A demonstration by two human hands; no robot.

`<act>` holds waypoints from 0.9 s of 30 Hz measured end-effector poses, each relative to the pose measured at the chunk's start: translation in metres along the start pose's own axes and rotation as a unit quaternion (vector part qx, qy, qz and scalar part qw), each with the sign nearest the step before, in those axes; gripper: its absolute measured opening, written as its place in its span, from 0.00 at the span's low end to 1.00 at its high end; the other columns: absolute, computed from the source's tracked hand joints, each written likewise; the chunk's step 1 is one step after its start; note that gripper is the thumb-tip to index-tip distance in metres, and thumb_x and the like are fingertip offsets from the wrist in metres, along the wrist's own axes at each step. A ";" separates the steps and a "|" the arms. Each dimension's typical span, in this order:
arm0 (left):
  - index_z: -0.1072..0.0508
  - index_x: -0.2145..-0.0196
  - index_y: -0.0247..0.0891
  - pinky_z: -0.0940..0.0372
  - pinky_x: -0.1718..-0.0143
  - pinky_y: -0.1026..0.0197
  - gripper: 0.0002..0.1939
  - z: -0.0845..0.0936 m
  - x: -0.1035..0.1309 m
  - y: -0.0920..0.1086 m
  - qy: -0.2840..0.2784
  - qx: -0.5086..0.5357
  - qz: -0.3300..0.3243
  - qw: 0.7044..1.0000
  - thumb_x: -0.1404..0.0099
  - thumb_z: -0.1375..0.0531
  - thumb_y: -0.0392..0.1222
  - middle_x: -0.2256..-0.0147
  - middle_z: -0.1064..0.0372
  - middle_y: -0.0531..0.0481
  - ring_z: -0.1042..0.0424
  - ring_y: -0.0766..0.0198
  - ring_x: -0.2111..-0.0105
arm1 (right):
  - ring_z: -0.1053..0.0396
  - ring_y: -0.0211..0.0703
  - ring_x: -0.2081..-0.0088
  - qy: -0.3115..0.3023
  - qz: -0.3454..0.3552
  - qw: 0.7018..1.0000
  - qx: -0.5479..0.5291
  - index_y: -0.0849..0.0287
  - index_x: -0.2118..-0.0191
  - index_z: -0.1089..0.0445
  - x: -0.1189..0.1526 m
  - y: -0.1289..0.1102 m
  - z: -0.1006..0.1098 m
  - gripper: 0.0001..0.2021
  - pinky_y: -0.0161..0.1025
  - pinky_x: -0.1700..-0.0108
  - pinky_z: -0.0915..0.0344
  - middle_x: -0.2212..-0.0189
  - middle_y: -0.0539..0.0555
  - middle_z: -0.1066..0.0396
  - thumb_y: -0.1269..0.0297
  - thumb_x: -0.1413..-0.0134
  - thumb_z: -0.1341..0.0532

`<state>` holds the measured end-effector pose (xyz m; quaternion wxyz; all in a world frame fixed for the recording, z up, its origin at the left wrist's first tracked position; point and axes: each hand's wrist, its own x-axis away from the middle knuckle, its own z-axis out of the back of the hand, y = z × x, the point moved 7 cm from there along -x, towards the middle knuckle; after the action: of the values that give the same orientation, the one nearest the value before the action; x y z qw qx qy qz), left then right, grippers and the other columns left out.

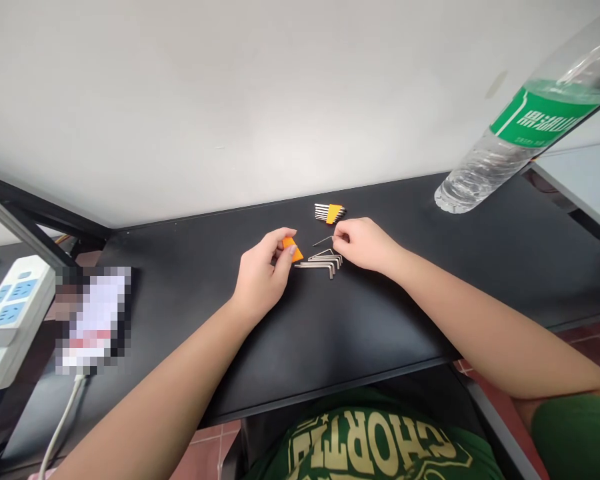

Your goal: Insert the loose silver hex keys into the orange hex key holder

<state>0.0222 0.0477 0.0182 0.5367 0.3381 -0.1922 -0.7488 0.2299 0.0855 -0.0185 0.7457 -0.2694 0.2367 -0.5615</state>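
Between thumb and fingers, my left hand (266, 269) grips an orange hex key holder (293, 249). My right hand (361, 243) pinches the bent end of a small hex key (323, 241), whose long arm points left toward the holder without touching it. Several loose L-shaped hex keys (320, 265) lie on the black table just below, between both hands. Farther back, near the wall, rests a second orange holder (333, 213) filled with a row of hex keys.
A large water bottle (517, 143) with a green label stands at the back right. On the left lie a pixelated phone-like device (96, 317) with a white cable (63, 427) and a white power strip (17, 313). A pale wall (260, 100) borders the black table (280, 360).
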 end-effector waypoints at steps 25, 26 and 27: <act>0.32 0.41 0.44 0.25 0.52 0.61 0.25 -0.011 0.003 0.002 -0.046 -0.043 -0.084 0.994 0.35 0.36 0.39 0.51 0.24 0.49 0.23 0.63 0.56 | 0.32 0.36 0.70 -0.070 0.084 0.976 -0.186 0.59 0.61 0.32 0.025 -0.045 -0.006 0.04 0.36 0.66 0.36 0.67 0.50 0.30 0.65 0.38 0.38; 0.33 0.41 0.44 0.25 0.52 0.61 0.25 -0.010 0.002 -0.001 -0.040 -0.033 -0.065 0.997 0.35 0.37 0.38 0.52 0.24 0.49 0.23 0.63 0.56 | 0.32 0.37 0.69 -0.075 0.113 0.986 -0.098 0.59 0.62 0.31 0.026 -0.048 -0.004 0.03 0.37 0.65 0.37 0.65 0.51 0.30 0.65 0.38 0.38; 0.33 0.41 0.44 0.26 0.52 0.61 0.25 -0.010 0.001 -0.003 -0.036 -0.021 -0.049 0.998 0.35 0.38 0.37 0.52 0.23 0.50 0.23 0.64 0.55 | 0.33 0.38 0.68 -0.087 0.138 0.987 -0.007 0.59 0.62 0.29 0.028 -0.050 -0.005 0.03 0.38 0.65 0.39 0.64 0.52 0.30 0.65 0.38 0.38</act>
<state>0.0269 0.0482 0.0094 0.4987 0.3091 -0.1788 -0.7898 0.1987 0.0463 0.0095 0.8319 -0.2874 0.2097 -0.4259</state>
